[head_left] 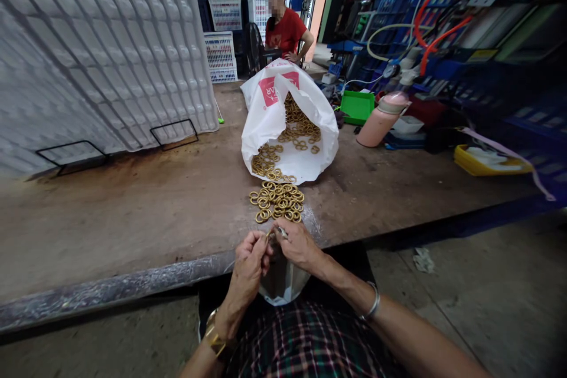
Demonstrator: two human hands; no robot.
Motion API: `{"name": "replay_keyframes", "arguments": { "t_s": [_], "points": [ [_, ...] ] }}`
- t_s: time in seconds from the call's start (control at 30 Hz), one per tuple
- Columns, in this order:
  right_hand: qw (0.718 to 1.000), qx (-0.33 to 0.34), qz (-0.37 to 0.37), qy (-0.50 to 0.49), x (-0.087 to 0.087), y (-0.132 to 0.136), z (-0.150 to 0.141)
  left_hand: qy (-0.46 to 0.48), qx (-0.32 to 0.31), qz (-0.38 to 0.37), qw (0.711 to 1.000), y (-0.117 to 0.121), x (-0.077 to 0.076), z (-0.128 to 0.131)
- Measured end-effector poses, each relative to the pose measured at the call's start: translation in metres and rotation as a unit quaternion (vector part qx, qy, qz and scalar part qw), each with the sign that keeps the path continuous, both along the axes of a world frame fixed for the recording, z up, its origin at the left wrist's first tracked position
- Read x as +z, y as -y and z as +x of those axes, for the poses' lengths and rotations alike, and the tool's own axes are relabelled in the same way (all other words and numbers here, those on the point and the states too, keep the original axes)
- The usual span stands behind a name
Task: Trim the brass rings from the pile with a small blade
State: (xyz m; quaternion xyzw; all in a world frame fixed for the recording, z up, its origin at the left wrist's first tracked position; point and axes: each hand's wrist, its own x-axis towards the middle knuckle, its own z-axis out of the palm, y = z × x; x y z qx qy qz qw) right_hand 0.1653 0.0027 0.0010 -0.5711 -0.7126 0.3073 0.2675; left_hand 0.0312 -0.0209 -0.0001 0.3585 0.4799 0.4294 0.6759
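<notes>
My left hand (pixel 251 257), with a gold watch on its wrist, pinches a brass-coloured ring (pixel 269 234) between thumb and fingertips. Close against it, my right hand (pixel 297 243) is closed around a small metallic tool (pixel 282 232), whose kind I cannot make out. Both hands are at the table's front edge, above a pale bag or container (pixel 283 283) at my lap. Just beyond them lies a loose pile of brass-coloured rings (pixel 280 201). Behind the pile, a white plastic sack (pixel 261 121) lies on its side, its mouth toward me, with many more rings inside.
White ribbed stacks (pixel 133 47) stand at the left beside black wire stands (pixel 175 133). At the right are a pink bottle (pixel 381 121), a green tray (pixel 357 107), a yellow basket (pixel 491 162) and orange hoses (pixel 420 12). A person in red (pixel 286 32) is behind the table (pixel 133 207).
</notes>
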Motion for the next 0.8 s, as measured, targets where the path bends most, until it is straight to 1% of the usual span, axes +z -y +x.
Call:
{"name": "replay_keyframes", "arguments": {
  "t_s": [0.1, 0.2, 0.33, 0.5, 0.67, 0.8],
  "points": [
    [0.990, 0.050, 0.006, 0.129, 0.000, 0.005, 0.000, -0.027, 0.005, 0.013, 1.000, 0.000, -0.001, 0.000],
    [0.977, 0.065, -0.016, 0.201, 0.003, 0.007, -0.002, -0.042, 0.003, 0.016, 0.999, -0.001, 0.000, -0.001],
    [0.971, 0.066, -0.022, 0.229, 0.007, 0.006, -0.004, -0.047, 0.002, 0.021, 0.999, -0.001, 0.001, -0.001],
    [0.968, 0.041, -0.032, 0.247, 0.010, 0.007, -0.007, -0.066, 0.002, 0.024, 0.998, -0.002, 0.000, -0.001],
    [0.960, 0.036, -0.037, 0.275, 0.007, 0.006, -0.008, -0.087, 0.001, 0.031, 0.996, 0.000, -0.001, -0.002],
    [0.958, 0.008, -0.035, 0.284, 0.002, -0.003, 0.000, -0.068, -0.024, 0.042, 0.997, 0.006, 0.005, -0.002]
  ]
}}
